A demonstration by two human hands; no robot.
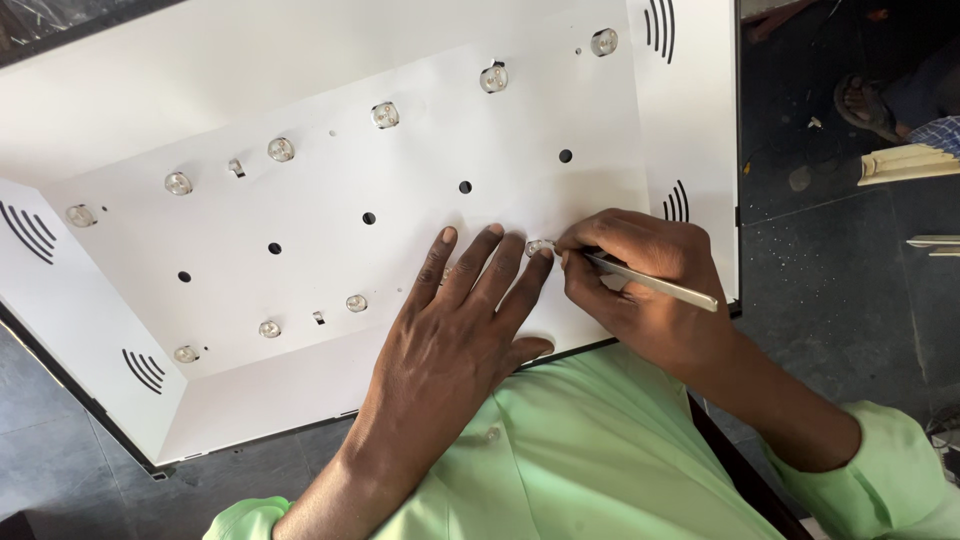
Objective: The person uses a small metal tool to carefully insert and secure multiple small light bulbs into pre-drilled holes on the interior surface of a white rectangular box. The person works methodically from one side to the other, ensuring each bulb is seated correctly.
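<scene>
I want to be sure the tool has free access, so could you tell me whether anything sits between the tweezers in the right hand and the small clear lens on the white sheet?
Nothing visible does: the tweezers in the right hand reach the lens directly. The left hand fingers lie beside it.

White panel (300,250), black holes; light-green sleeve (880,470); silver tweezers (650,283).

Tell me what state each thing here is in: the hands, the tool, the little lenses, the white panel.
Left hand: flat on the sheet, fingers spread, fingertips by one lens.
Right hand: closed around the tweezers.
Tweezers: gripped, tip at the lens.
Lens at the fingertips: on the sheet, between both hands.
Other lenses: seated in rows, untouched.
White reflector sheet: lying flat in the panel, round holes open.
</scene>
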